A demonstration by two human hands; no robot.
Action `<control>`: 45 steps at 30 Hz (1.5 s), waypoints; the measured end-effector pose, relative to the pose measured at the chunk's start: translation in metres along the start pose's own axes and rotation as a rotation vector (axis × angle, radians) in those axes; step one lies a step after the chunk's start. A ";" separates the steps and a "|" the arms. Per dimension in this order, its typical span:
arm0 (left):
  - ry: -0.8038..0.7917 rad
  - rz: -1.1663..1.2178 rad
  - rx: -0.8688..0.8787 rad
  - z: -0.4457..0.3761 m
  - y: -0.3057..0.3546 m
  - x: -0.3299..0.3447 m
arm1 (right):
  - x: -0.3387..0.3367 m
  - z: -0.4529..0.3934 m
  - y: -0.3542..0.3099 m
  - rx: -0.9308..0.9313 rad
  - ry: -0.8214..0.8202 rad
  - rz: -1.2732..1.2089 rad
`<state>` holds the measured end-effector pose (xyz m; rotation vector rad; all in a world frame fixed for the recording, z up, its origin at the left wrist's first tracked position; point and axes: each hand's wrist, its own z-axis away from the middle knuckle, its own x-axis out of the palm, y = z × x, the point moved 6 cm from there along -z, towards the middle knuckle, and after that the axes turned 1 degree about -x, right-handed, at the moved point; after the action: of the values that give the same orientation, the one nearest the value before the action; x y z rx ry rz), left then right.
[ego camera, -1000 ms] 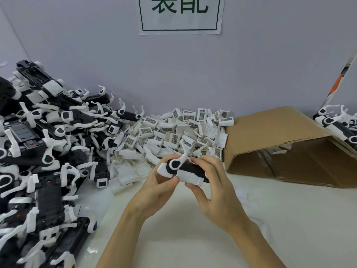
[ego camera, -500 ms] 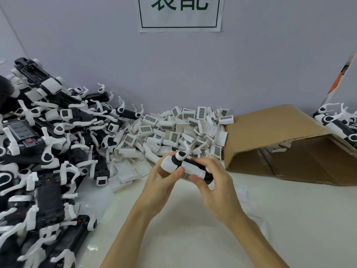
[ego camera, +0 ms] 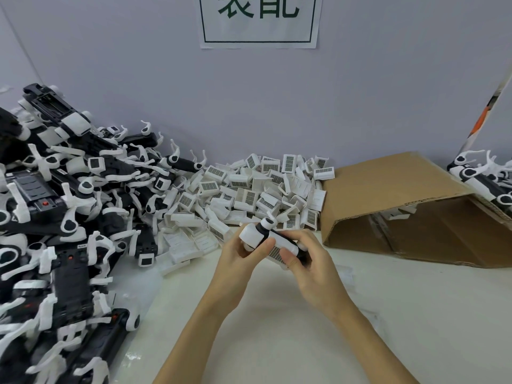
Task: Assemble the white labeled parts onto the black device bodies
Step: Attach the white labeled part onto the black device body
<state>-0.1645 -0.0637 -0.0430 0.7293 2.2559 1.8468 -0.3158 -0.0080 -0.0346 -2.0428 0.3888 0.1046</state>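
Both hands hold one black device body [ego camera: 264, 236] with white ends above the table's middle. My left hand [ego camera: 238, 260] grips its white left end, thumb across the underside. My right hand [ego camera: 310, 261] grips its right end, where a white labeled part [ego camera: 277, 252] with a barcode grid sits against the body. A heap of white labeled parts [ego camera: 249, 189] lies behind the hands by the wall. Many black device bodies with white arms [ego camera: 55, 217] are piled at the left.
A brown cardboard box [ego camera: 401, 195] lies on its side at the right, open toward me. More black and white devices [ego camera: 482, 178] sit beyond it at the far right. A paper sign [ego camera: 259, 20] hangs on the wall. The white tabletop [ego camera: 277, 328] spreads below my forearms.
Both hands have turned the device, so the white part's barcode face now shows underneath. The device has shifted slightly up and right. The piles have not moved.
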 end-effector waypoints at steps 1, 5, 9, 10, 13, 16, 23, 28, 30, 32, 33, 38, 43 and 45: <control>-0.005 0.011 0.006 0.000 0.000 0.000 | -0.001 0.000 -0.001 -0.010 0.002 0.014; -0.036 0.033 0.019 -0.001 0.000 -0.001 | -0.002 -0.003 -0.007 -0.055 -0.012 0.075; -0.088 -0.002 0.003 0.001 0.002 -0.006 | -0.003 -0.002 -0.012 -0.137 -0.035 0.184; -0.103 -0.019 0.004 0.002 0.004 -0.006 | -0.003 -0.001 -0.011 -0.140 -0.049 0.206; -0.093 -0.086 0.033 0.004 0.008 -0.006 | -0.002 -0.001 -0.006 -0.084 -0.062 0.155; -0.038 -0.082 0.045 0.003 0.009 -0.007 | -0.001 -0.001 -0.003 -0.022 -0.053 0.036; 0.037 0.037 -0.013 0.002 0.006 -0.002 | 0.003 -0.003 -0.001 -0.036 -0.061 0.097; 0.179 0.208 -0.165 0.004 -0.006 0.001 | 0.003 0.007 -0.006 -0.083 0.161 0.488; 0.221 0.212 -0.194 0.006 -0.007 0.001 | 0.004 0.009 -0.009 -0.058 0.209 0.708; 0.267 0.218 -0.213 0.007 -0.007 -0.001 | 0.008 0.008 -0.012 -0.041 0.192 0.833; 0.280 0.220 -0.218 0.007 -0.007 -0.002 | 0.010 0.007 -0.013 -0.055 0.189 0.851; 0.277 0.212 -0.198 0.007 -0.003 -0.005 | 0.016 0.006 -0.015 -0.132 0.116 0.859; 0.270 0.234 -0.190 0.008 -0.002 -0.001 | 0.013 0.003 -0.009 -0.133 0.058 0.681; 0.286 0.221 -0.191 0.008 -0.002 0.000 | 0.013 0.003 -0.008 -0.115 0.012 0.657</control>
<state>-0.1613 -0.0566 -0.0471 0.7496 2.1857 2.3687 -0.3004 -0.0047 -0.0323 -1.9515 1.0694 0.5226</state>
